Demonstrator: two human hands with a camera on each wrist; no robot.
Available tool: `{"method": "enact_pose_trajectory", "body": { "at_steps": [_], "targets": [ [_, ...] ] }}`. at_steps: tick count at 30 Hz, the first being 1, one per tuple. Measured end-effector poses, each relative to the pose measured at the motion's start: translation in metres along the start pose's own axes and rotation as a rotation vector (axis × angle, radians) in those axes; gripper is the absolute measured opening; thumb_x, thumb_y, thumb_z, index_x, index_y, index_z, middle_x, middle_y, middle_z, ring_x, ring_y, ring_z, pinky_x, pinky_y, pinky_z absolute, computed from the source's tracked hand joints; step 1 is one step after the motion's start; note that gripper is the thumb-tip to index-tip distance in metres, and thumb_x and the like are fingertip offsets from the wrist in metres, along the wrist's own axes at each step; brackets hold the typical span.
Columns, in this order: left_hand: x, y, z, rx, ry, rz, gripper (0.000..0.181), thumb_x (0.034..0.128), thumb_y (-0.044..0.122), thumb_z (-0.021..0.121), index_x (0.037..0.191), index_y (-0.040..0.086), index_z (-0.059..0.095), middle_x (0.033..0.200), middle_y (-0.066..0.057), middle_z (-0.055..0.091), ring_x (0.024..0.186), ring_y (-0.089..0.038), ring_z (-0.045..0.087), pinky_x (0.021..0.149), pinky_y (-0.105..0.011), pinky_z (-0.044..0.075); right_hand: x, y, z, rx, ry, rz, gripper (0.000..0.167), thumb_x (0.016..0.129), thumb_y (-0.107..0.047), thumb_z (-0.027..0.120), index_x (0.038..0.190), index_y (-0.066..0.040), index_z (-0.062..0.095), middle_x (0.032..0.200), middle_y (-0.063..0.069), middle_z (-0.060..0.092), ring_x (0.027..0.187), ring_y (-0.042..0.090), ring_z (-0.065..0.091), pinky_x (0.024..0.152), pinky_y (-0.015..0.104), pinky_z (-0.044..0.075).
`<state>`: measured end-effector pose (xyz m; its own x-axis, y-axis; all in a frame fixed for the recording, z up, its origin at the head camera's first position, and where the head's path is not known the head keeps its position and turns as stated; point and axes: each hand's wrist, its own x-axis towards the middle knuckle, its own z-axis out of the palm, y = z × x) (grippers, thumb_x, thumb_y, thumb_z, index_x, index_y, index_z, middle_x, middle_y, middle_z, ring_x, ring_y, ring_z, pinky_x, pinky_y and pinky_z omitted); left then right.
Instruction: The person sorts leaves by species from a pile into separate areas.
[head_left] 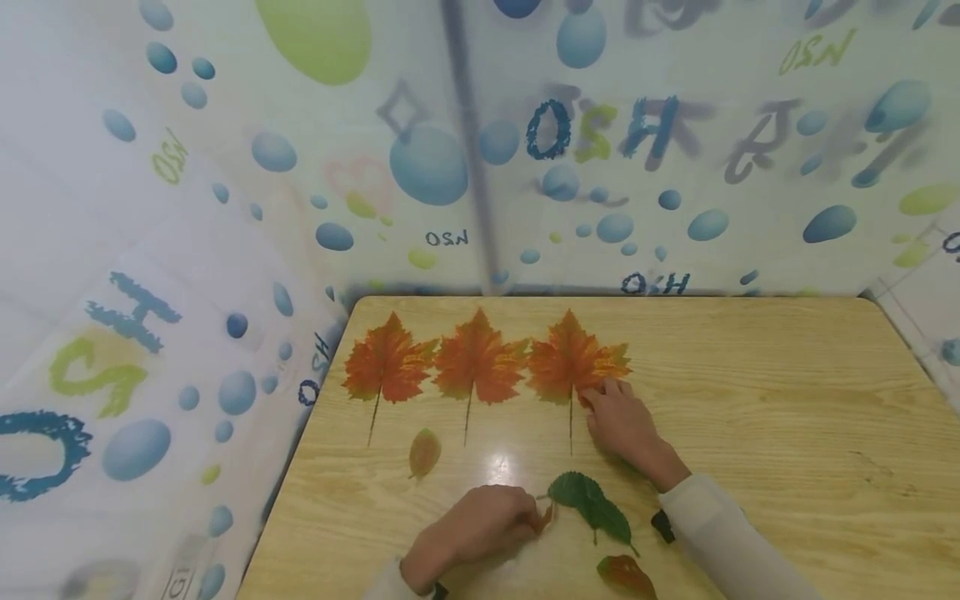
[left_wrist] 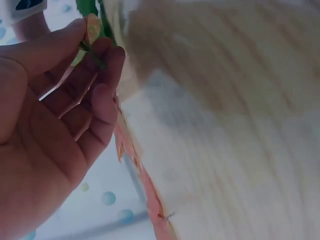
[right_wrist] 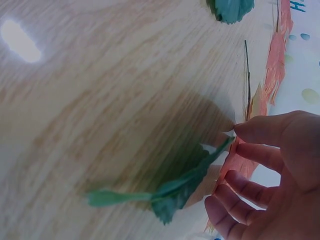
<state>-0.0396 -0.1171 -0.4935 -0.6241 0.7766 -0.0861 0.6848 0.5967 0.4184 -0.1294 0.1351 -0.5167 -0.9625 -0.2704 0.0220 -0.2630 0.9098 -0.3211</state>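
Observation:
Three orange-red maple leaves lie in a row across the back of the table: the left maple leaf (head_left: 386, 362), the middle maple leaf (head_left: 480, 358) and the right maple leaf (head_left: 567, 354). My right hand (head_left: 621, 423) pinches the lower right edge of the right one. Closer to me, my left hand (head_left: 487, 525) holds a small reddish-brown leaf (head_left: 547, 518) between thumb and fingertips; the left wrist view shows this small leaf (left_wrist: 92, 27) and its green stem. Just right of the left hand lie overlapping green leaves (head_left: 592, 504). Beneath the right fingers, a green leaf (right_wrist: 182, 187) shows in the right wrist view.
A brownish-green leaf (head_left: 425, 454) lies below the left and middle maple stems. Another red-green leaf (head_left: 626, 575) is at the front. The wooden table (head_left: 765, 400) backs onto a patterned wall (head_left: 525, 200), with another wall at the left.

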Motion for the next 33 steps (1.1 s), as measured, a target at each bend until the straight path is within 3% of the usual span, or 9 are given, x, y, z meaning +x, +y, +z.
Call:
{"method": "enact_pose_trajectory", "body": {
  "at_steps": [7,15,22,26,33],
  "targets": [
    [0.0,-0.004,-0.01,0.005,0.109,-0.079,0.007,0.0905,0.02,0.072,0.097,0.021,0.075,0.09,0.013,0.069,0.082,0.003,0.062,0.073,-0.012,0.048,0.0,-0.001,0.0,-0.009,0.005,0.004,0.032,0.089,-0.008,0.061,0.12,-0.006,0.068,0.096,0.015,0.054,0.1,0.043,0.054,0.061,0.047,0.05],
    [-0.001,-0.009,-0.013,0.138,0.402,-0.124,0.008,0.0853,0.015,0.077,0.093,0.017,0.075,0.08,0.008,0.063,0.072,-0.003,0.056,0.061,-0.014,0.045,-0.001,-0.004,-0.002,-0.009,0.002,0.003,0.032,0.088,-0.007,0.062,0.12,-0.007,0.068,0.096,0.015,0.055,0.105,0.045,0.054,0.062,0.047,0.051],
    [-0.001,-0.016,-0.014,0.199,0.58,-0.166,0.015,0.0797,0.008,0.081,0.093,0.013,0.075,0.078,0.004,0.061,0.07,-0.008,0.056,0.06,-0.018,0.047,0.0,-0.003,-0.001,-0.001,0.016,0.005,0.032,0.087,-0.006,0.061,0.118,-0.007,0.069,0.094,0.014,0.054,0.102,0.044,0.054,0.06,0.046,0.05],
    [-0.001,-0.019,-0.015,0.237,0.645,-0.159,0.018,0.0762,0.004,0.083,0.091,0.012,0.074,0.079,0.003,0.061,0.072,-0.01,0.057,0.062,-0.02,0.048,0.0,-0.003,0.0,-0.002,0.021,0.006,0.032,0.087,-0.007,0.061,0.118,-0.007,0.069,0.093,0.014,0.053,0.1,0.043,0.054,0.06,0.047,0.05],
    [-0.007,-0.024,-0.017,0.307,0.679,-0.223,0.016,0.0759,0.005,0.083,0.087,0.012,0.074,0.079,0.002,0.061,0.07,-0.01,0.057,0.056,-0.017,0.046,0.0,-0.002,-0.002,-0.005,0.01,0.015,0.032,0.089,-0.008,0.06,0.119,-0.006,0.068,0.096,0.015,0.054,0.1,0.042,0.054,0.061,0.047,0.05]
  ]
}}
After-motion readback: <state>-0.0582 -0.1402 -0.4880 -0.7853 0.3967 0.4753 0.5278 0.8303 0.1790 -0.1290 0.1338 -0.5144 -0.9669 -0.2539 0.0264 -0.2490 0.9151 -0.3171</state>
